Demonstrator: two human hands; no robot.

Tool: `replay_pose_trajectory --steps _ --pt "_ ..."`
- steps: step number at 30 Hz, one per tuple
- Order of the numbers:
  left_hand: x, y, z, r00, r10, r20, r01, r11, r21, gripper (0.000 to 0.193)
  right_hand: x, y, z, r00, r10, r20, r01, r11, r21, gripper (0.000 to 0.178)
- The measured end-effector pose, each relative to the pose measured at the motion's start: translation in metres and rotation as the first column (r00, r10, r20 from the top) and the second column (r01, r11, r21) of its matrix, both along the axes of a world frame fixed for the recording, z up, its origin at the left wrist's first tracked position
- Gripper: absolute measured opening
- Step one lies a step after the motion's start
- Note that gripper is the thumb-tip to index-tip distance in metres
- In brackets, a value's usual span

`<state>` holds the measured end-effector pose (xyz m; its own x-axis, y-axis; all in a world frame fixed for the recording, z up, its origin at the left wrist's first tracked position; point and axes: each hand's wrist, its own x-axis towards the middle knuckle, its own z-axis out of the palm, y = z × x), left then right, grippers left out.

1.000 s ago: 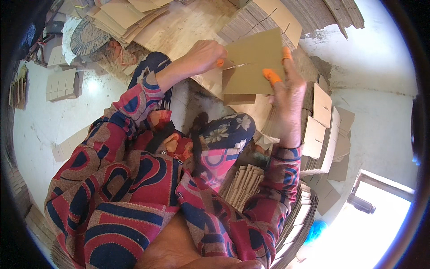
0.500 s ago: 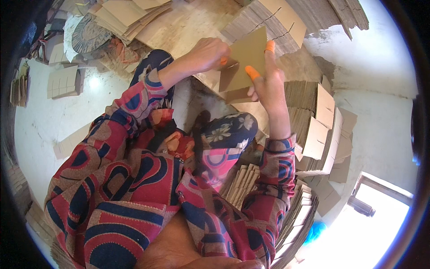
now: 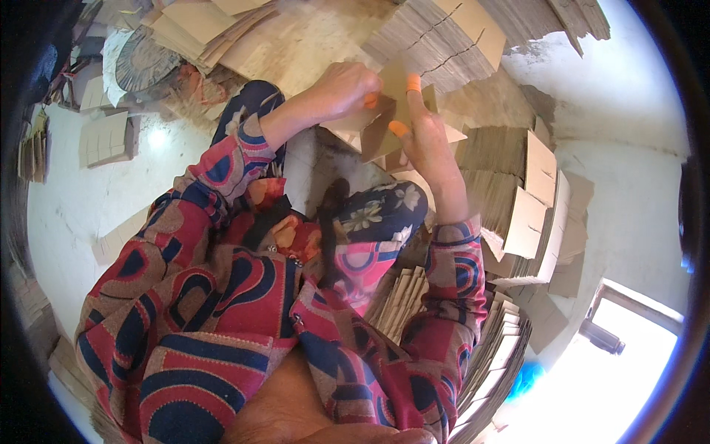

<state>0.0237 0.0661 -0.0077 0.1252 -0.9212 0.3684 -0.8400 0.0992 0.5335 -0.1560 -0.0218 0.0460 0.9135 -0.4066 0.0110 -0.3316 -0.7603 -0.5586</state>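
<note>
My left hand [image 3: 344, 90] is closed, its fingertips pinching the left edge of a brown cardboard piece [image 3: 379, 126]. An orange finger cover shows at those fingertips. On the other side of the cardboard is my right hand [image 3: 433, 148], with orange covers on thumb and index finger. Its thumb and index lie over the cardboard, while the other fingers curl at its lower edge. The piece looks bent or folded between my hands and is partly blurred. Both hands are held above a board in front of my knees.
A tall stack of slotted cardboard [image 3: 436, 37] stands ahead. More cardboard stacks [image 3: 492, 163] rise at the right, and a row of cardboard pieces [image 3: 492, 370] lies by my right elbow. Loose cardboard sheets [image 3: 196, 22] lie at the far left. A small cardboard stack [image 3: 106, 140] sits on the floor.
My right hand has moved left, closer to my left hand. The cardboard, broad and flat before, now looks narrower and bent. My left hand has stayed almost in place.
</note>
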Motion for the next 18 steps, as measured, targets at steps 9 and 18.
replay_pose_trajectory --steps 9,18 --pt "-0.007 0.003 0.008 0.996 0.008 0.092 -0.024 0.986 0.166 0.012 -0.008 0.029 -0.001 0.986 -0.133 -0.104 0.084 0.919 -0.386 0.084" --pt "-0.018 0.007 -0.003 0.989 -0.035 0.142 0.074 0.957 -0.280 0.063 -0.017 0.013 -0.008 0.932 -0.355 -0.078 0.287 0.851 -0.440 0.080"
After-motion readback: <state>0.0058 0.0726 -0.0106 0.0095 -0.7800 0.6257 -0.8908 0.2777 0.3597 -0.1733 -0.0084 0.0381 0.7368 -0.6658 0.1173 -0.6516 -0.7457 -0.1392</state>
